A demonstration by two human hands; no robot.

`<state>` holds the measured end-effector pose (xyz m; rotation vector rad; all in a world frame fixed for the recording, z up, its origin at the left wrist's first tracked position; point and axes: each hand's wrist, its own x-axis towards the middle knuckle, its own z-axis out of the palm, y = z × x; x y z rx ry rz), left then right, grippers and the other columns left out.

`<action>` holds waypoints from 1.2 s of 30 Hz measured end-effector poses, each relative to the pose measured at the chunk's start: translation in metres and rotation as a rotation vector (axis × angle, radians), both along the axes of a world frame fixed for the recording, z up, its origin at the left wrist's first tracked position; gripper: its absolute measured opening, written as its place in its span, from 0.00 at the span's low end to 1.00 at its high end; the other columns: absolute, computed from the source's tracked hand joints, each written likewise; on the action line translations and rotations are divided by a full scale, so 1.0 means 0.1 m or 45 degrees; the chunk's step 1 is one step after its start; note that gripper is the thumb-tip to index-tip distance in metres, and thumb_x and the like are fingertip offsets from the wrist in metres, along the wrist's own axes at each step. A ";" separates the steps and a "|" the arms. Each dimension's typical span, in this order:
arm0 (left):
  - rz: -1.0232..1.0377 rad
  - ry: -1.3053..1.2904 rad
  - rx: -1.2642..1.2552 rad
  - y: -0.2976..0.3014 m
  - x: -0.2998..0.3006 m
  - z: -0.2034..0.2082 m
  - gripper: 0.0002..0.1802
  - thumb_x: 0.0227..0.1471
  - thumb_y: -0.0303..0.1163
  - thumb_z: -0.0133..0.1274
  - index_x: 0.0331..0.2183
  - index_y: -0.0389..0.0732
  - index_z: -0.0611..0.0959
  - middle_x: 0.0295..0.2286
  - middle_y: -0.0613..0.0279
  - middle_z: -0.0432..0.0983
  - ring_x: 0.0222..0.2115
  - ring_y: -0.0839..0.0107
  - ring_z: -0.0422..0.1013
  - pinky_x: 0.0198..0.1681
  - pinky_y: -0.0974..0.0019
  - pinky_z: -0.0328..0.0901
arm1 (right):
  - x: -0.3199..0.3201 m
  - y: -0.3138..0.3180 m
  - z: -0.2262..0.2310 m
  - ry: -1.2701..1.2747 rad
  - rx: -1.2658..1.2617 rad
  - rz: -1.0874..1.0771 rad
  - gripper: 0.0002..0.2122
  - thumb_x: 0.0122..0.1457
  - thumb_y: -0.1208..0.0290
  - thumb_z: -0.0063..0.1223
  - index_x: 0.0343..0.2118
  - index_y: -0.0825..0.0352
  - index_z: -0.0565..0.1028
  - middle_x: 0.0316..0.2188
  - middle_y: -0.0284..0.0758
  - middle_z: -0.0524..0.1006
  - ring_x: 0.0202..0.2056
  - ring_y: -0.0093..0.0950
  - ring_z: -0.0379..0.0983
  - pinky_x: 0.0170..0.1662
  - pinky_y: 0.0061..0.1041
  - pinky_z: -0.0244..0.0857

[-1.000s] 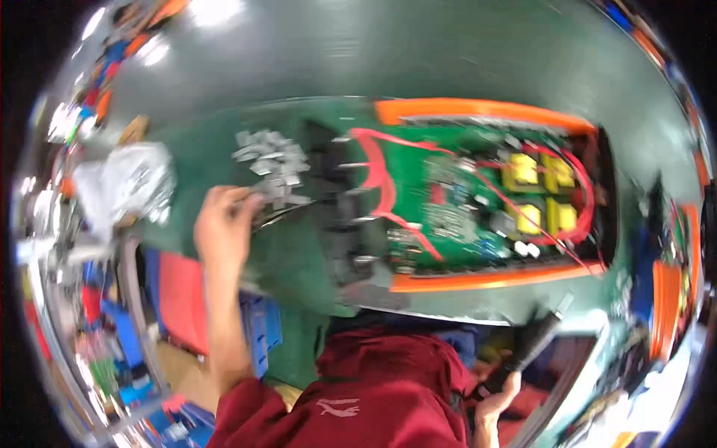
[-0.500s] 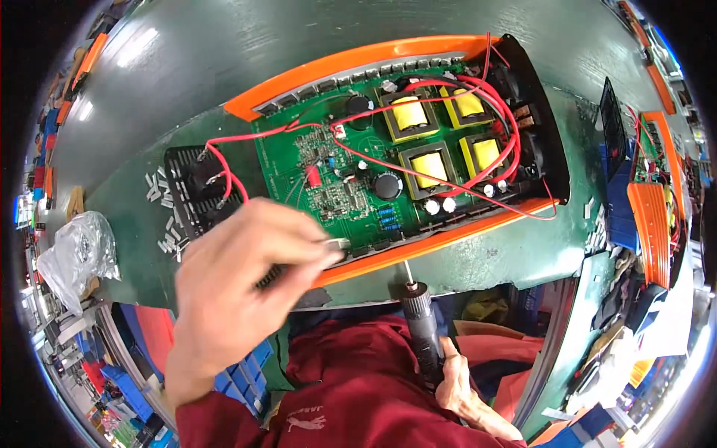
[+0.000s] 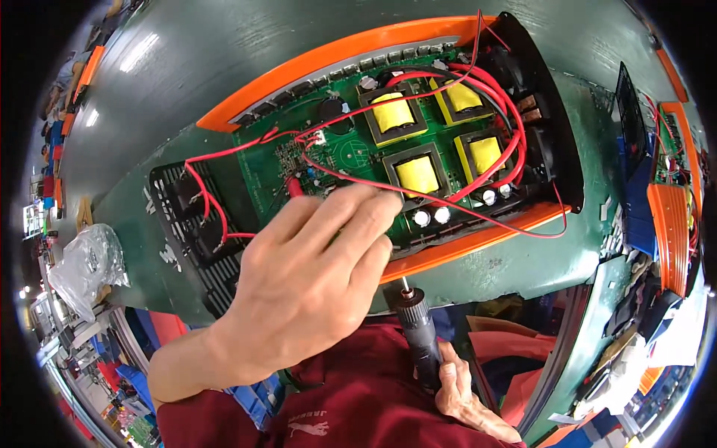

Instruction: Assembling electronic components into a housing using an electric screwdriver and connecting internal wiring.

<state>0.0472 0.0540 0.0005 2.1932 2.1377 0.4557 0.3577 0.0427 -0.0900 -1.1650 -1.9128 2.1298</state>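
My left hand [image 3: 310, 272] reaches over the near part of a green circuit board [image 3: 258, 175], its fingers bent close together. The fingertips are hidden behind the hand, so whatever they pinch does not show. In my right hand [image 3: 454, 384] is a black electric screwdriver [image 3: 420, 332], held upright with its bit [image 3: 405, 284] against or just below the near orange side wall [image 3: 493, 240] of the casing. Several yellow-wrapped transformers [image 3: 417, 175] stand on the board. Red wires [image 3: 515, 149] loop over them and run left to a black slotted end panel [image 3: 187, 216].
A black end panel [image 3: 549, 119] closes the casing's right side. Small pale strips [image 3: 170, 257] and a clear plastic bag [image 3: 88, 261] lie at the left of the green table [image 3: 485, 276]. Another orange-sided unit [image 3: 668, 231] stands at the right.
My left hand has moved right along the near wall, and now covers the board's near middle. My right hand keeps hold of the screwdriver. The whole view has shifted slightly.
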 end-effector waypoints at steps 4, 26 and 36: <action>-0.042 -0.059 -0.061 0.11 -0.09 -0.03 0.11 0.37 0.25 0.66 0.27 0.39 0.80 0.55 0.55 0.73 0.57 0.57 0.69 0.52 0.56 0.67 | 0.00 0.06 0.07 -0.029 -0.037 -0.007 0.33 0.72 0.42 0.26 0.52 0.74 0.70 0.28 0.35 0.78 0.26 0.22 0.71 0.32 0.24 0.64; -0.088 -0.486 -0.434 0.10 -0.19 0.01 0.08 0.45 0.21 0.60 0.32 0.30 0.86 0.67 0.44 0.53 0.68 0.48 0.53 0.66 0.53 0.57 | -0.06 0.19 0.18 -0.024 -0.849 -0.028 0.51 0.61 0.24 0.20 0.52 0.79 0.71 0.23 0.35 0.76 0.23 0.23 0.69 0.29 0.21 0.61; -0.123 -0.741 -0.487 0.04 -0.18 0.14 0.17 0.45 0.24 0.52 0.37 0.21 0.83 0.67 0.35 0.50 0.69 0.44 0.49 0.69 0.47 0.51 | -0.03 0.22 0.24 -0.076 -0.663 0.043 0.46 0.65 0.30 0.22 0.54 0.80 0.69 0.24 0.36 0.77 0.23 0.23 0.70 0.30 0.22 0.61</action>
